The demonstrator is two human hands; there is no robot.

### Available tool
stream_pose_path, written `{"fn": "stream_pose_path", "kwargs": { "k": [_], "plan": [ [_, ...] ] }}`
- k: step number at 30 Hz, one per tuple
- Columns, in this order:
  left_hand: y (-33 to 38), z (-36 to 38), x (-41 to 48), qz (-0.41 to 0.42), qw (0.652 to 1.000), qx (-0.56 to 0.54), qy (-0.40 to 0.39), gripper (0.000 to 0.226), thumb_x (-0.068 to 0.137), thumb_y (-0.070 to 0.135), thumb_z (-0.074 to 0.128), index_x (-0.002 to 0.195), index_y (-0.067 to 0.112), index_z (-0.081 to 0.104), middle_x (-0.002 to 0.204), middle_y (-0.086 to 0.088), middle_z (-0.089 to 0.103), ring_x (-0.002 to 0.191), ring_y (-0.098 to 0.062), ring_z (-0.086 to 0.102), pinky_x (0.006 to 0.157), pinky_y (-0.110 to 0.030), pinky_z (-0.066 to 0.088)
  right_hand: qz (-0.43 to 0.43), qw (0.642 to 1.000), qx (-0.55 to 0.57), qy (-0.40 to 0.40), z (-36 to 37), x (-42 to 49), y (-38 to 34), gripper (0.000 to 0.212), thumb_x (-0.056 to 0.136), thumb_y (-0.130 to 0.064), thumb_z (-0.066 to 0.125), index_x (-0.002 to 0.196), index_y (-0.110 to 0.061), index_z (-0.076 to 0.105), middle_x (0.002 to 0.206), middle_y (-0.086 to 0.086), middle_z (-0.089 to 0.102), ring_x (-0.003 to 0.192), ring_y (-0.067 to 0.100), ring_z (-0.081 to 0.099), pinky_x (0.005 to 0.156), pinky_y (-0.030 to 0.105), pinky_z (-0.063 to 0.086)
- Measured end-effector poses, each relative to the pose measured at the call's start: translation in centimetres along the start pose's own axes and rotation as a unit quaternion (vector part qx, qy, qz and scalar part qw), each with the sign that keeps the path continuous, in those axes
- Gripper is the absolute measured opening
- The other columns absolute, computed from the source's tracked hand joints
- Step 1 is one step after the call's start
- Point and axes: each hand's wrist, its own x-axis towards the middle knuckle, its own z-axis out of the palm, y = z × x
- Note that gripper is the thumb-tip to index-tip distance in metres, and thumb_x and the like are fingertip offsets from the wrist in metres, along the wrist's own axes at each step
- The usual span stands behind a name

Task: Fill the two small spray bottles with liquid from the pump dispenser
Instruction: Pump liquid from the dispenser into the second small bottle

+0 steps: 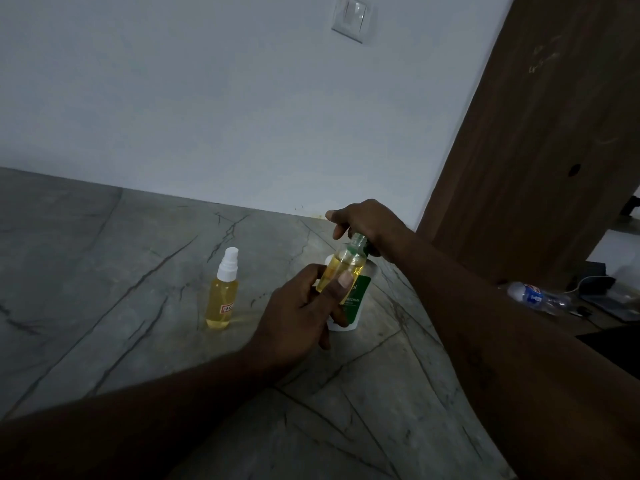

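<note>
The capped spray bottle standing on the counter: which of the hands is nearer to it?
The left hand. It holds the open bottle just right of the capped spray bottle, without touching it. The right hand is farther right and back, on the pump dispenser.

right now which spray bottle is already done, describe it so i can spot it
On the grey marble counter, look left of the two hands. The capped spray bottle stands upright and alone, holding yellow liquid. Unlike the open bottle being held, it has a white sprayer top.

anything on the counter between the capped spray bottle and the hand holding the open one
Nothing: in the head view, bare marble counter separates the capped spray bottle from the left hand.
</note>
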Motion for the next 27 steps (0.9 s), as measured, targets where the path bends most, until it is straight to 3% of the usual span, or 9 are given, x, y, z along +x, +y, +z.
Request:
{"fn": "stream_pose_path", "kwargs": {
  "k": [7,13,27],
  "plan": [
    [0.22,0.11,0.01,-0.003,1.000,-0.007,-0.004,0.046,0.092,0.057,0.049,0.120,0.023,0.061,0.090,-0.002,0.076,0.051,-0.013,0.064,0.048,-0.020,0.049,-0.016,1.000,-0.023,0.009,-0.79,-0.04,-0.61,0.043,0.088,-0.046,0.067,0.060,-0.014,0.071,0.065,0.001,0.055,0.053,0.016,0.045,0.049,0.028,0.035],
    [-0.02,0.01,0.06,0.004,1.000,0.001,-0.004,0.036,0.099,0.051,0.049,0.120,0.023,0.061,0.083,0.001,0.076,0.050,-0.014,0.064,0.049,-0.022,0.051,-0.011,1.000,-0.011,0.001,-0.10,0.25,0.13,0.042,0.090,-0.046,0.066,0.062,-0.015,0.072,0.068,0.002,0.057,0.054,0.016,0.046,0.048,0.028,0.035],
    [0.03,0.10,0.09,0.000,1.000,-0.004,-0.001,0.040,0.096,0.054,0.050,0.120,0.024,0.061,0.083,0.001,0.076,0.051,-0.015,0.063,0.050,-0.026,0.053,-0.010,1.000,-0.009,-0.004,-0.38,0.34,-0.06,0.041,0.089,-0.046,0.066,0.067,-0.012,0.073,0.066,0.001,0.056,0.054,0.017,0.045,0.049,0.028,0.035]
  ]
}}
